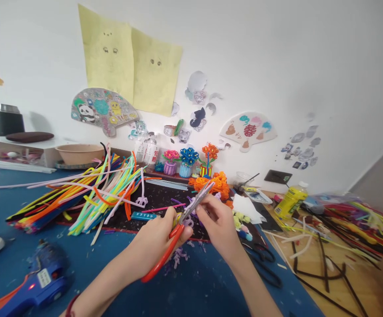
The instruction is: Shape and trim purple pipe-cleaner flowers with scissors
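My left hand [156, 235] is closed around the red-handled scissors [163, 256], whose blades point up and away to the right. My right hand [221, 226] pinches a small purple pipe cleaner piece [189, 221] close beside the blades, partly hidden by fingers and scissors. Purple pipe cleaner scraps [179, 256] lie on the blue table below both hands. Beyond them, on the dark mat [120, 223], are a pink stick [163, 208], a blue box [143, 215] and a lilac pipe cleaner flower [141, 201]. Orange pipe cleaner flowers [222, 182] are heaped behind my right hand.
Bundles of coloured pipe cleaners [112, 193] spread at left, with a blue glue gun [41, 281] in front. Black-handled scissors [264, 264] lie by my right forearm. A yellow bottle [290, 200] stands at right. Small potted flowers [189, 160] line the wall.
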{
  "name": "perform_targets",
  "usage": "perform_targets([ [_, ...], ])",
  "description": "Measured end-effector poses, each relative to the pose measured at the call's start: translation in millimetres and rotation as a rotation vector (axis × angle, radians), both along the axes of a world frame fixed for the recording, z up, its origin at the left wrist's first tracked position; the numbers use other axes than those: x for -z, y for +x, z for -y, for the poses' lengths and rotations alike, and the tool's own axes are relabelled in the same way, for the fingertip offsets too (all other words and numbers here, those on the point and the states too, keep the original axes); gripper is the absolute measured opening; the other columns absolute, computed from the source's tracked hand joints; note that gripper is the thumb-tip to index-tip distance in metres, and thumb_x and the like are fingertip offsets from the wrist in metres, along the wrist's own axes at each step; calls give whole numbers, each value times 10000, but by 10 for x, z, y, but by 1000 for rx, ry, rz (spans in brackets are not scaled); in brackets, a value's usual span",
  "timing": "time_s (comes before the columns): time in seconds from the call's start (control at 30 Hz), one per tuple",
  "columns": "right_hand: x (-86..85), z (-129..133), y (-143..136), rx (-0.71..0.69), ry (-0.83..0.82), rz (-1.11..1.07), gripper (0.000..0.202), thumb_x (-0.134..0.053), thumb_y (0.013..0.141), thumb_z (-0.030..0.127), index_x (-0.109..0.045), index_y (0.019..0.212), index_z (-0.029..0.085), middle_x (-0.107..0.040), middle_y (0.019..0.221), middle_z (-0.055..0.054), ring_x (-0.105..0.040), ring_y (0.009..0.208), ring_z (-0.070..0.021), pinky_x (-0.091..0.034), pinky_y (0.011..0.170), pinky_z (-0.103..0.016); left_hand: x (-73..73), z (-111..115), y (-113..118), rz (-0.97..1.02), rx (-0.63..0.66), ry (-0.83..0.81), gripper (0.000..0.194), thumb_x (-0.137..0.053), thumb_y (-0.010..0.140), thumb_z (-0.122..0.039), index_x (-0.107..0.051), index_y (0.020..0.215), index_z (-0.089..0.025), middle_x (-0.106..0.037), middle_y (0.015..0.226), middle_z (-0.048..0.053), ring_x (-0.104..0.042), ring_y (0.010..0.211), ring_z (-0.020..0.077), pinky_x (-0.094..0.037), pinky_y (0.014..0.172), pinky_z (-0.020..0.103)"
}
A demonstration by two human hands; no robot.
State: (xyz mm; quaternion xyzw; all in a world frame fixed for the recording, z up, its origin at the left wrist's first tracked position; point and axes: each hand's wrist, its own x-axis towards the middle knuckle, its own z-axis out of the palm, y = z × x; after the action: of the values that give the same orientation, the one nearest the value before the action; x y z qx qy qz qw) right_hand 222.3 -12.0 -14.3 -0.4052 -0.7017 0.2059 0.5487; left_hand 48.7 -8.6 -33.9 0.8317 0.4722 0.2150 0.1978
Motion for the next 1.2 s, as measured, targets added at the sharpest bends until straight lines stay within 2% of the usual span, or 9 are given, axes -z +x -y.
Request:
perform_targets([
  [0.2, -34, 12, 51, -43, -26, 47, 127, -507, 881, 235, -611, 836, 179, -585, 754, -13, -519, 700, -158, -405, 632, -251, -27, 5, -31, -144, -41, 86, 246, -307, 884, -495, -273, 834, -256, -520, 607, -31, -525, 546, 202, -242, 491, 255],
  [0.37, -53, 13, 85, -56, -33, 66, 128, -505, 882, 242, -593, 815, 177, -551, 738, -2, -484, 680, -146, -390, 629, -249, -81, 4, -13, -213, -44, 68, 259, -308, 881, -506, -306, 851, -249, -572, 631, -5, -595, 590, 243, -244, 489, 257],
  [0.5, -60, -1, 114, -47, -63, 73, 130, -509, 876, 246, -588, 797, 179, -529, 705, 10, -455, 647, -134, -376, 605, -244, -68, -34, -24, -222, -68, 70, 270, -323, 876, -518, -328, 849, -250, -598, 643, 0, -624, 614, 252, -239, 485, 253],
  [0.67, -64, -30, 168, -29, -108, 30, 141, -551, 841, 265, -593, 744, 172, -558, 676, 4, -480, 616, -132, -397, 586, -244, -49, -41, -53, -232, -77, 99, 294, -343, 867, -545, -358, 847, -252, -589, 637, -12, -621, 606, 232, -239, 491, 248],
  [0.93, -121, -20, 186, 10, -67, -98, 108, -563, 820, 254, -593, 748, 179, -565, 618, 18, -508, 520, -115, -435, 523, -231, -173, 16, -62, -203, -31, 54, 265, -329, 868, -495, -350, 787, -243, -583, 640, -16, -601, 589, 208, -250, 502, 253],
  [1.2, -63, -8, 113, 114, 36, -93, 149, -536, 834, 248, -572, 707, 179, -515, 604, 24, -458, 542, -116, -386, 523, -233, -115, 24, -16, -119, -37, 22, 235, -341, 852, -469, -297, 776, -251, -587, 660, -21, -590, 591, 203, -283, 513, 253],
])
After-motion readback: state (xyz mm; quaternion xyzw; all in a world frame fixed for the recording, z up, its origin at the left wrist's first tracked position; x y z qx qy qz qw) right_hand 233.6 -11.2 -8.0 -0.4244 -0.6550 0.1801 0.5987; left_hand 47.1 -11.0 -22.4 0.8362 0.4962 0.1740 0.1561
